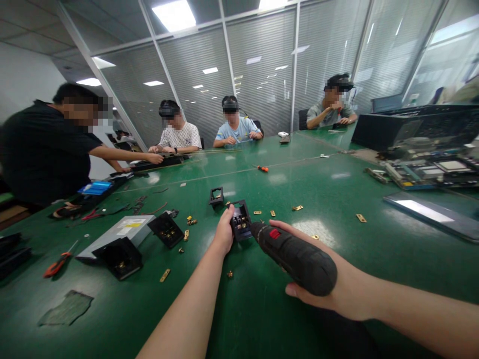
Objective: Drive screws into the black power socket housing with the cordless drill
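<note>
My left hand (pixel 225 230) grips a black plastic socket housing (pixel 241 219) by its left side, just above the table. Brass-coloured contacts show inside it. In my right hand (pixel 337 284) is a black cordless drill (pixel 295 254) with a red switch on top. Its chuck points at the right side of the housing; whether the bit touches a screw inside I cannot tell. Small brass plates (pixel 297 208) lie beyond and to the right of the housing. Another black frame (pixel 216 196) stands just behind it. A small screw terminal (pixel 229 274) rests nearer me.
Left are two more black housings (pixel 166 230) (pixel 119 257), a grey metal box (pixel 123 227) and an orange screwdriver (pixel 60 262). A tablet (pixel 436 214), circuit boards (pixel 422 172) and a black case (pixel 389 130) occupy the right. Several people sit or stand around the green table (pixel 337 184).
</note>
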A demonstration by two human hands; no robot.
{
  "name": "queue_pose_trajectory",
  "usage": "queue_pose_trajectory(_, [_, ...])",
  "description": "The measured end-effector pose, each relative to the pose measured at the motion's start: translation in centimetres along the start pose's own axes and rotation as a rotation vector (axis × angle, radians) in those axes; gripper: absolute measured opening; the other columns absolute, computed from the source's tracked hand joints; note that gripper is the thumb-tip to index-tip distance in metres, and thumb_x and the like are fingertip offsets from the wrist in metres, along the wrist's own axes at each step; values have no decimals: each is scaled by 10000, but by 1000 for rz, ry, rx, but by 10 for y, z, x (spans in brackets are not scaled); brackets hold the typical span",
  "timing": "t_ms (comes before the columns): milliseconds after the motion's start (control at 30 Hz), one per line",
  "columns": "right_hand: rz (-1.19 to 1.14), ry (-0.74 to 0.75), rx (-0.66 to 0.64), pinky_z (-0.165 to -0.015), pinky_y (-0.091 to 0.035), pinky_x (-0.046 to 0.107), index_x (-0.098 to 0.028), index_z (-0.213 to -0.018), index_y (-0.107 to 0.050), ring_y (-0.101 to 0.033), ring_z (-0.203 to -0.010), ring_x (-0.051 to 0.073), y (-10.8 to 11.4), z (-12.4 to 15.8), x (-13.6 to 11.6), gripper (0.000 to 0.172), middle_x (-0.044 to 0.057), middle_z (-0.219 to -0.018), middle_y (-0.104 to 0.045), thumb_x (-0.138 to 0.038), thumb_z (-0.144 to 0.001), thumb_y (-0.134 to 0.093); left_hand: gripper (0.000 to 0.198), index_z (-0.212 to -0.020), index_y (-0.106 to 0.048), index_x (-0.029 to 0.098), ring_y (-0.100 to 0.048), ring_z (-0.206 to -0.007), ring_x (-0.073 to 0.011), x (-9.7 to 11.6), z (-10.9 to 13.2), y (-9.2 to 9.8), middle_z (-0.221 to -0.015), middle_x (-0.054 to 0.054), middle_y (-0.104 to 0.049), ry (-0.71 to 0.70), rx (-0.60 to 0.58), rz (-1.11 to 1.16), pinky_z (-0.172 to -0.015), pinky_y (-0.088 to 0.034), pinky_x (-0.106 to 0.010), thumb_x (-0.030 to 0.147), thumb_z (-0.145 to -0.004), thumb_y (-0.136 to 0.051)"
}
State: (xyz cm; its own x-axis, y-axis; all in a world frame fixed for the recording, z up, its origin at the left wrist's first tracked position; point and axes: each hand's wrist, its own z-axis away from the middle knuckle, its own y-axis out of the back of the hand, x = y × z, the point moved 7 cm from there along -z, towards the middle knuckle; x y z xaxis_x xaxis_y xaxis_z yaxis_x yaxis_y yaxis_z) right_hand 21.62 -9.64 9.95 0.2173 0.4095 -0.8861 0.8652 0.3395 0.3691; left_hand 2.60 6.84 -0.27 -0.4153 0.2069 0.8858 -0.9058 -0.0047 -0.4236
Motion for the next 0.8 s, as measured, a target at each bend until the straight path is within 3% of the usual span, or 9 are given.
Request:
queue_pose_trajectory(367, [-30,-52,-35,-1005,-479,518,-254,-1554,-231,-550,-1232,357,-2,0,2,969,146,-1315,-587,-217,-730,-741,536,-1085,-640,122,-709,-661,-244,0,0,0,-818,-118,-735,-10,-11,-11,-675,-559,-364,576,-801,-639])
queue_pose_trajectory(800, [-86,-67,-34,-952,-489,467,-283,-1547,-224,-591,-1144,315,-3,-1,2,992,126,-1262,-601,-217,-710,-754,532,-1038,-656,137,-709,-681,-239,0,0,2,-816,-102,-733,-10,4,-19,-679,-551,-353,598,-773,-659])
